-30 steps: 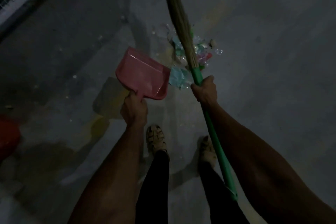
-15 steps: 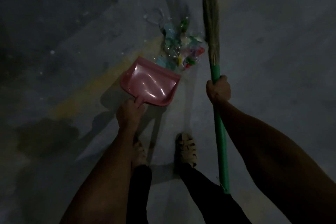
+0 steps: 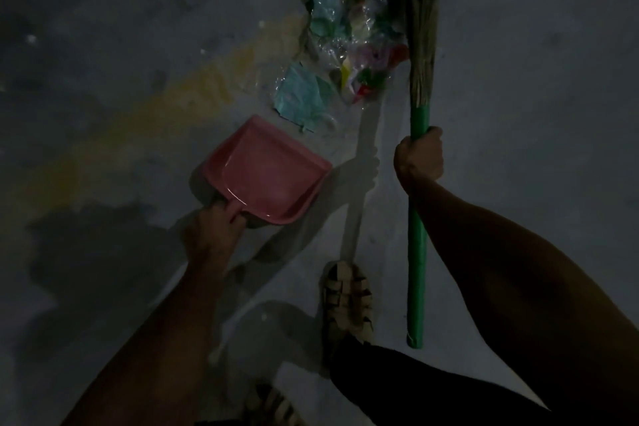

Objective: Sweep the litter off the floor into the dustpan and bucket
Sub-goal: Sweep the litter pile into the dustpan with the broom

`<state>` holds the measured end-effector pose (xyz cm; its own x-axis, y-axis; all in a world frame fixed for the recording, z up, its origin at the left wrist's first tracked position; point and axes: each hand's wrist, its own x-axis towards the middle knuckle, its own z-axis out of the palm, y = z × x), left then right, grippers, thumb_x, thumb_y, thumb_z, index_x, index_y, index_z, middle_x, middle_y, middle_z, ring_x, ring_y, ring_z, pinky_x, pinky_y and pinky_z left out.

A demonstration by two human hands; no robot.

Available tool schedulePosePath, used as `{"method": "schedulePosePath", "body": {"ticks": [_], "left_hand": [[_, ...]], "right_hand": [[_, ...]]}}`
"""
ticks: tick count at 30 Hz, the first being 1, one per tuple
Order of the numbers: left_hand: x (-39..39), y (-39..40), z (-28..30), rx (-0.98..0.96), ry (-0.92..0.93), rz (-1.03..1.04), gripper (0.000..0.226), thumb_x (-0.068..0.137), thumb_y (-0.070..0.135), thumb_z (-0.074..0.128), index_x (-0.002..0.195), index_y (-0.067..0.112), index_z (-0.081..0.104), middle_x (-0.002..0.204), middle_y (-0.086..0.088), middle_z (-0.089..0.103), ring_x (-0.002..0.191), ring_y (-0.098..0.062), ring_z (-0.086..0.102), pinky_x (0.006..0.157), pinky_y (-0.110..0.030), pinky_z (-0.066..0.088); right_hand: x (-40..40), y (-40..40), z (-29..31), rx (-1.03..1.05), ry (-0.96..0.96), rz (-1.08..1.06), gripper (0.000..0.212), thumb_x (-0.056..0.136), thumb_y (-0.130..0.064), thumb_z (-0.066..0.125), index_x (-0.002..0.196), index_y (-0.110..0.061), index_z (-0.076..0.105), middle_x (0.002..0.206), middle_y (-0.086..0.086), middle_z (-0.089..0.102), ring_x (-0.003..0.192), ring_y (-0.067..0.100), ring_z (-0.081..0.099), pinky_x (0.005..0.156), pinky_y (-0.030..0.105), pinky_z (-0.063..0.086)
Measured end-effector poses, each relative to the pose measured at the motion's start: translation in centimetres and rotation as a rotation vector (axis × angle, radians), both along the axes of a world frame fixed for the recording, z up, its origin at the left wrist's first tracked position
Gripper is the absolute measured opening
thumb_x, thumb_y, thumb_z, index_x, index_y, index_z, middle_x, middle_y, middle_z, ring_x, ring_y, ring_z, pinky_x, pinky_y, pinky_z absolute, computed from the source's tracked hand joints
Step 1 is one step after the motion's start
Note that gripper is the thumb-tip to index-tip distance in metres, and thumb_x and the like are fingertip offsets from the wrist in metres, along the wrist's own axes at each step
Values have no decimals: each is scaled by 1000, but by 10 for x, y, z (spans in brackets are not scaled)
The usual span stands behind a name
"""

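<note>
dustpan (image 3: 266,173): pink
broom handle (image 3: 416,252): green
broom bristles (image 3: 422,28): straw tan
litter (image 3: 345,55): teal, clear, green, yellow, red scraps
floor (image 3: 536,79): grey, faded yellow stripe
sandal (image 3: 347,301): beige woven straps
trouser leg (image 3: 415,387): black

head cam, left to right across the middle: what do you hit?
left hand gripping the dustpan handle → pink dustpan → blue paper scrap → sandalled foot → green broom handle held by right hand
</note>
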<state>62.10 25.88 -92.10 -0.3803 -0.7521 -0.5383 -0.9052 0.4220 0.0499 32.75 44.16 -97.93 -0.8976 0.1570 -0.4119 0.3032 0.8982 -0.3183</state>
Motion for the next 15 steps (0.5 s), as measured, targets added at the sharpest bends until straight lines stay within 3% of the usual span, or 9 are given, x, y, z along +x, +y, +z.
{"method": "schedulePosePath", "body": {"ticks": [6, 12, 15], "left_hand": [[2, -43, -49, -66, 20, -130, 38, 84, 53, 56, 104, 22, 65, 102, -17, 68, 91, -37, 65, 75, -39, 48], [-7, -57, -82, -150, 194, -184, 30, 81, 53, 60, 95, 27, 68, 93, -14, 70, 85, -34, 67, 70, -35, 47], [-11, -52, -89, -202, 293, -185, 28, 81, 49, 64, 94, 25, 70, 93, -14, 71, 84, -33, 67, 66, -33, 44]], "right_hand": [[5, -15, -56, -44, 63, -65, 37, 98, -25, 54, 130, -9, 45, 126, 15, 58, 113, 35, 61, 91, 44, 49], [11, -26, -70, -103, 162, -78, 45, 100, -25, 52, 140, -8, 40, 128, 16, 58, 113, 35, 60, 89, 40, 47], [4, -32, -54, -114, 411, -77, 41, 94, -16, 56, 131, -1, 50, 113, 20, 64, 99, 38, 66, 78, 39, 52]]}}
